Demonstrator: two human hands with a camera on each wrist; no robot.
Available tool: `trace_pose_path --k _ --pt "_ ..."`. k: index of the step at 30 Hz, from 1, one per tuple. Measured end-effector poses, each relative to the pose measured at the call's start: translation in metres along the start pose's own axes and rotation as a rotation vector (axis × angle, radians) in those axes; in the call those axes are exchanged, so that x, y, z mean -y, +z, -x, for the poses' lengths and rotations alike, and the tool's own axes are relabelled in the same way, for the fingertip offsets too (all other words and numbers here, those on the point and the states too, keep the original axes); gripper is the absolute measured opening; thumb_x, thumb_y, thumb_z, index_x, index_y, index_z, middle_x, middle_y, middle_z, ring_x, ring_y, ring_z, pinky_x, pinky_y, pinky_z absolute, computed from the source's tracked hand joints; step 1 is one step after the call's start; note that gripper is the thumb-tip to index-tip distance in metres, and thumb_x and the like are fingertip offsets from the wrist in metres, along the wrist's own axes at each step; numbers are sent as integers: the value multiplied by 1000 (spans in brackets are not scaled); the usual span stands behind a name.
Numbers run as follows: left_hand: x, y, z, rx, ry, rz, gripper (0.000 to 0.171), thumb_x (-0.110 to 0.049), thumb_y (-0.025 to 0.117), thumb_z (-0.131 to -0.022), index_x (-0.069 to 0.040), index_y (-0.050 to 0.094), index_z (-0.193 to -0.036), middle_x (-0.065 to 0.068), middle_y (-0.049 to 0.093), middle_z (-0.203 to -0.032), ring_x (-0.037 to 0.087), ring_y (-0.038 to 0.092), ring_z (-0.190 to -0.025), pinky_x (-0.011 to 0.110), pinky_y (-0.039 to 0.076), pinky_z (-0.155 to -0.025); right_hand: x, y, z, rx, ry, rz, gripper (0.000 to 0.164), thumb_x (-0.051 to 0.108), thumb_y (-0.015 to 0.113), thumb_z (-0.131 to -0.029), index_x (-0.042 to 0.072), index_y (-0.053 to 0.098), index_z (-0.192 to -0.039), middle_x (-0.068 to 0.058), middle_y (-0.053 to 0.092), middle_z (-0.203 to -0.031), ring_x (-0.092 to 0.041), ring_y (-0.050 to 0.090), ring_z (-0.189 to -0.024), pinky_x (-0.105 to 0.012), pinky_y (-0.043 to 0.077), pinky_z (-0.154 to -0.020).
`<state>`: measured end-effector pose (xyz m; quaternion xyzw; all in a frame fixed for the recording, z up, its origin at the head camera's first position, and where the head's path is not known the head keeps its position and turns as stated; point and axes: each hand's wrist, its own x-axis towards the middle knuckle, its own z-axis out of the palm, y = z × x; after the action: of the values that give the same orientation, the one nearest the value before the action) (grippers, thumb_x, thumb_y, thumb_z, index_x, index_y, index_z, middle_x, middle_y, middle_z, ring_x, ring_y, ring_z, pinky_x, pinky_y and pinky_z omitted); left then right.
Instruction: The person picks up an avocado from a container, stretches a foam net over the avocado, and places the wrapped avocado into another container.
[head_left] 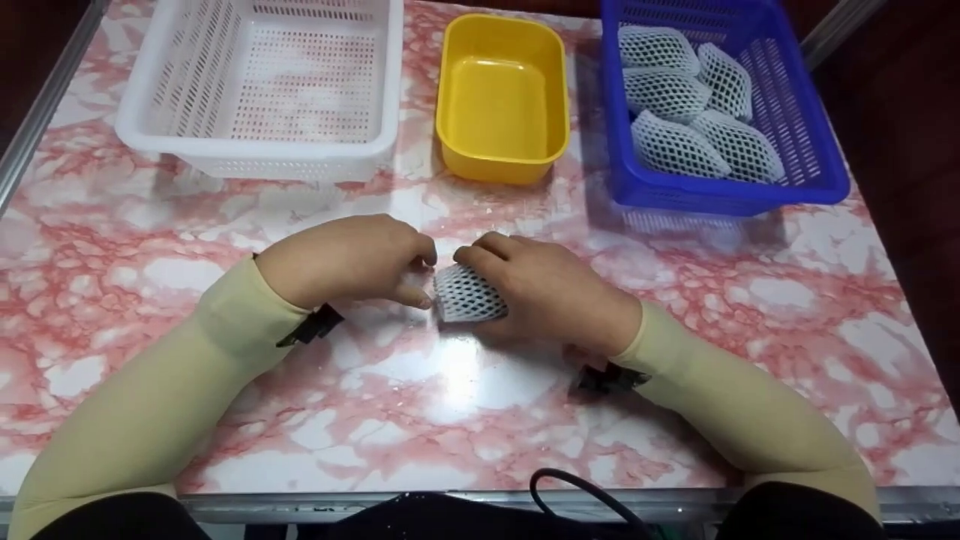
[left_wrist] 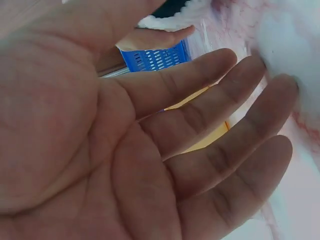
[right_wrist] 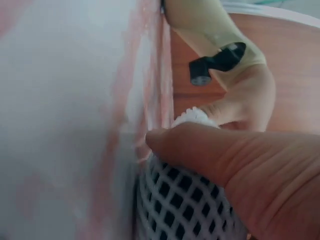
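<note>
My right hand point(head_left: 551, 296) grips a white foam fruit net point(head_left: 469, 294) low over the middle of the table. Dark contents show through the mesh holes point(right_wrist: 185, 205) in the right wrist view, but their kind is hidden. The right thumb point(right_wrist: 195, 150) lies along the net's side. Just left of the net's open end is my left hand point(head_left: 352, 259), its thumb and fingertips close to the rim and holding nothing. In the left wrist view the left fingers point(left_wrist: 200, 115) extend loosely, slightly bent.
Along the back stand a white perforated basket point(head_left: 262, 147) at left, a yellow tub point(head_left: 499, 171) in the centre and a blue basket point(head_left: 675, 196) at right. Several netted items point(head_left: 667, 90) lie in the blue basket. A black cable point(head_left: 585, 487) loops at the table's front edge.
</note>
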<state>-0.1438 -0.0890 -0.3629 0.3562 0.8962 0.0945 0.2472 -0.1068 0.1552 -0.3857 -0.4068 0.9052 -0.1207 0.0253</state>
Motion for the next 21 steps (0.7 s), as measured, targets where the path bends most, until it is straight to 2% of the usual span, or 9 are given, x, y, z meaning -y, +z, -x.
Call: trace_pose_path --k 3,5,6,8,11,13,14,17,21 --pt "1 2 -2 0 18 3 43 -41 78 -88 -10 71 -116 8 74 -111 28 68 -100 46 53 -95 -9 -12 1 -26 15 -128 78 50 85 -78 18 54 -143 -4 64 -132 -19 67 -105 -39 59 -89" --pt "1 3 -3 -6 27 -1 39 -40 77 -87 -11 72 -114 8 73 -110 29 68 -101 47 53 -95 -19 -21 3 -54 45 -329 77 45 87 -78 21 54 -144 -2 64 -133 -18 66 -107 -36 58 -92" --pt "1 3 -3 -10 31 -2 38 -39 77 -87 -12 73 -113 8 73 -110 30 68 -101 47 53 -95 -24 -25 5 -82 69 -492 77 41 88 -78 21 55 -144 -2 65 -132 -18 66 -108 -35 58 -93" --pt "0 5 -4 -13 39 -4 36 -38 76 -88 -12 73 -111 9 71 -110 30 68 -101 47 53 -94 -34 -27 7 -160 100 -964 75 34 89 -77 18 55 -141 -6 65 -127 -21 65 -108 -37 58 -92" --pt "0 7 -6 -13 46 -4 34 -39 74 -89 -12 72 -110 10 68 -108 30 66 -98 46 52 -93 -44 -24 9 -321 46 -1705 77 36 88 -77 10 50 -139 -14 64 -117 -27 69 -96 -39 63 -78" --pt "0 8 -7 -9 43 -8 35 -40 73 -91 -11 70 -111 10 66 -108 29 64 -97 46 52 -94 -47 -19 7 -396 -18 -2031 77 40 85 -79 8 46 -138 -19 64 -114 -30 72 -90 -40 64 -73" --pt "1 9 -7 -9 40 -8 35 -40 72 -92 -11 69 -111 10 66 -108 29 64 -97 46 52 -94 -49 -18 5 -404 -47 -2115 79 43 83 -81 7 43 -139 -21 63 -114 -31 72 -87 -39 64 -69" --pt "2 10 -7 -4 19 -1 37 -41 71 -93 -11 68 -114 10 66 -110 28 64 -99 47 51 -96 -51 -14 1 -453 -45 -2289 74 44 81 -83 8 45 -137 -22 63 -114 -29 73 -86 -35 64 -67" --pt "4 11 -8 -5 -2 10 39 -42 70 -94 -11 67 -118 10 66 -113 28 64 -103 48 51 -98 -53 -9 -1 -481 9 -2381 71 47 77 -86 10 46 -137 -22 61 -113 -28 70 -85 -33 63 -68"
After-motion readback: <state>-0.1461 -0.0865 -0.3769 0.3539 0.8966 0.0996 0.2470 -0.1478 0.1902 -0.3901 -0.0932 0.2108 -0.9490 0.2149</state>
